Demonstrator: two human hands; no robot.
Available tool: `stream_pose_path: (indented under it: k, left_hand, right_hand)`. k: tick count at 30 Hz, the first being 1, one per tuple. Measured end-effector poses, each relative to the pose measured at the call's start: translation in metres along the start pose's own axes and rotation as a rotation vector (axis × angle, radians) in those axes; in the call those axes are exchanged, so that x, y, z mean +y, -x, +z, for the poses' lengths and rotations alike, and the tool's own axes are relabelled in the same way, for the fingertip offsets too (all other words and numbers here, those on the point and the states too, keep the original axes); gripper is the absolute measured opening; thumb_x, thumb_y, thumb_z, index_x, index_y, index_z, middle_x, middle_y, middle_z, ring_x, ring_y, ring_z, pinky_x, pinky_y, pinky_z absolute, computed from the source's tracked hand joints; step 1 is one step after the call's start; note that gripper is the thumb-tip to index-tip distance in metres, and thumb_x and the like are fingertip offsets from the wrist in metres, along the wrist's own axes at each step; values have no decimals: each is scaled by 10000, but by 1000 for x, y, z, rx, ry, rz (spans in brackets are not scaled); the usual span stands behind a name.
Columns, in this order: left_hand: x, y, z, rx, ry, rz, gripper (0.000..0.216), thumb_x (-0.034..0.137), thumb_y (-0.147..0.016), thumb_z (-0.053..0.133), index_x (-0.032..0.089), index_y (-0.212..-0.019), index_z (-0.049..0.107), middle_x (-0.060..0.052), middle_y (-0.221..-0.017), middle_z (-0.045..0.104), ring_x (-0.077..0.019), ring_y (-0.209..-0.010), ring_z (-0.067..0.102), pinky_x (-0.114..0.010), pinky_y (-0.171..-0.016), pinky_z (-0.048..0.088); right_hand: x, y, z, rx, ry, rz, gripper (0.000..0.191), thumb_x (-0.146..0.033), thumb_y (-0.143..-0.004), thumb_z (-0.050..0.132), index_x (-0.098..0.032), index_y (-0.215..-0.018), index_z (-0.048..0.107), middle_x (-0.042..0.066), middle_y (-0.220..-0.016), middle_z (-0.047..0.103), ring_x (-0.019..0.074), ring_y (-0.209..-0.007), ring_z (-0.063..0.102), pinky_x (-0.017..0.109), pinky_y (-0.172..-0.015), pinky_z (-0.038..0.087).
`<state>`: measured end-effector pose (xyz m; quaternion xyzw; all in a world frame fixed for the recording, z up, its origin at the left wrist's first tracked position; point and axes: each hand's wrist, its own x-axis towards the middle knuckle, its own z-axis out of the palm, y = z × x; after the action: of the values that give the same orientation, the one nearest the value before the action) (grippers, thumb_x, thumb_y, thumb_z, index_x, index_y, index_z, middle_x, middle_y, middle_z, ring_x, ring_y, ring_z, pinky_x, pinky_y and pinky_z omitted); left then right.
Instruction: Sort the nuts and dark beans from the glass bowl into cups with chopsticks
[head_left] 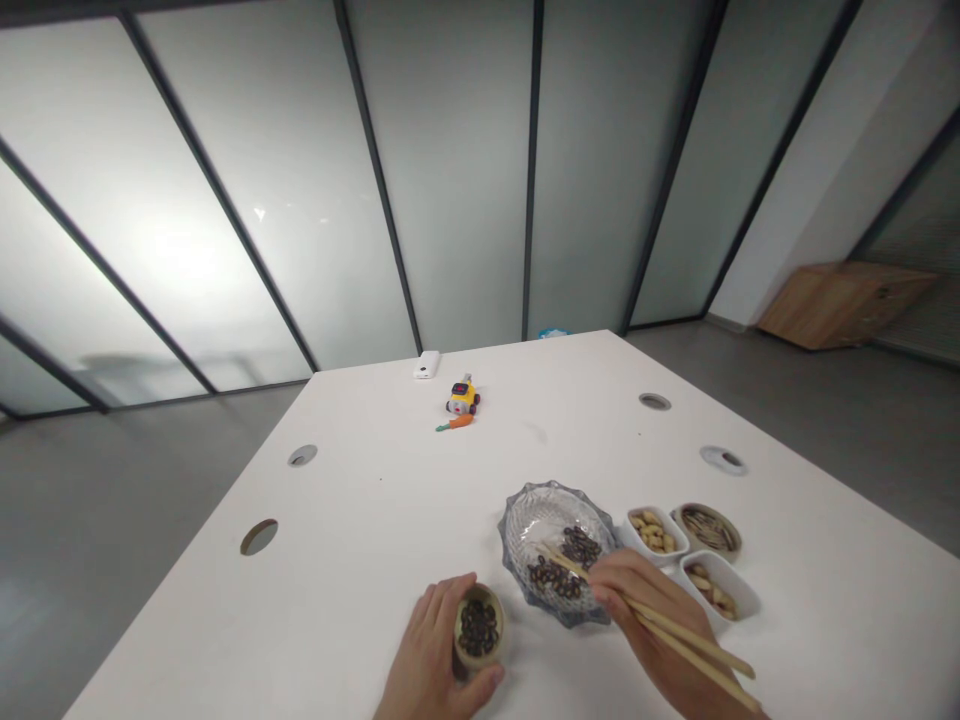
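My left hand (437, 650) is wrapped round a small round cup (493, 655) standing on the table, with dark beans (478, 627) inside it. In my right hand (651, 620) is a pair of wooden chopsticks (690, 645), their tips down in a clear glass bowl (536, 515) with a scalloped rim. Dark beans (559, 577) lie in two groups in that bowl, near the chopstick tips. Whether the tips pinch a bean is too small to tell. The cup sits just left of the bowl's near side, apart from it.
Right of the bowl stand a white dish of peanuts (654, 532), a white dish of pale nuts (712, 592) and a round dish of striped seeds (706, 530). Farther back are a yellow toy vehicle (463, 397), an orange screwdriver-like toy (456, 423) and a white box-shaped device (427, 365). The white table (337, 560) has several round holes.
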<state>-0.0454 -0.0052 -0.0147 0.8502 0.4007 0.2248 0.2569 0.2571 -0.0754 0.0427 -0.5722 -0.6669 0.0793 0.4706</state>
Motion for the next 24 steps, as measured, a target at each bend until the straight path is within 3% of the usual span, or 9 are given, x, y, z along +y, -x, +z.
stream_pose_path:
  k: [7, 24]
  left_hand:
    - [0, 0, 1, -11, -3, -20, 775, 220, -746, 791, 246, -1466, 506, -135, -1381, 658, -347, -1254, 627, -507, -1087, 519]
    - [3, 1, -2, -29, 12, -19, 781, 206, -757, 768, 249, -1480, 478, -140, -1409, 638, -354, -1289, 603, -527, -1111, 498]
  right_hand:
    - [5, 7, 8, -162, -24, 74, 287, -398, -1067, 531, -264, -941, 752, 32, -939, 762, 163, -881, 745, 229, -836, 623]
    - [-4, 1, 1, -226, -64, -15, 237, -280, -1065, 521, -273, -968, 738, 26, -922, 732, 154, -852, 729, 217, -816, 606]
